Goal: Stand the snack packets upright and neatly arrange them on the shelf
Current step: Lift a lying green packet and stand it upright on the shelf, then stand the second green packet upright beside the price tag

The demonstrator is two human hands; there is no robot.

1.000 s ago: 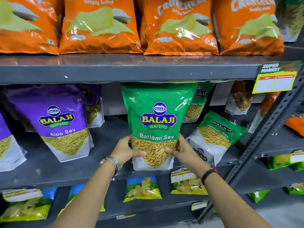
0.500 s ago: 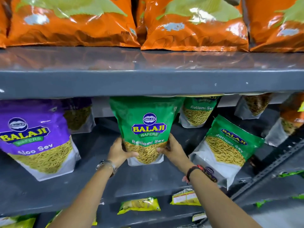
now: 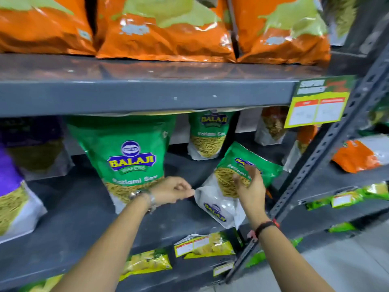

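The big green packet (image 3: 128, 157) stands upright on the middle shelf (image 3: 69, 209), face out and well back from the front edge, so it needs no hand on it; neither hand touches it. Both hands are at the tilted packet (image 3: 233, 182) to its right. This one leans with its green top toward the far right and its white base toward the near left, close to the shelf's front edge. That lean is why it draws attention: it spoils the row and could slide off the edge.

The left hand (image 3: 171, 189) sits just beside the white base, fingers curled loosely, its grip closed on nothing that can be made out; whether the fingertips pinch the packet's corner cannot be told through the blur. The right hand (image 3: 250, 183) is raised in front of the packet's middle, fingers spread and grip open, not yet closed on the bag. The pairing suits a soft pouch: one hand at the base to pivot it, one higher up to swing the top straight.

Behind stand another green packet (image 3: 208, 135) and a clear one (image 3: 271, 127), both upright against the back. A purple packet (image 3: 10, 197) stands at the far left. Orange bags (image 3: 164, 30) line the shelf above, and a price tag (image 3: 317, 104) hangs from its edge.

My judgement: the tilted packet is the next one to be stood up beside the big one.
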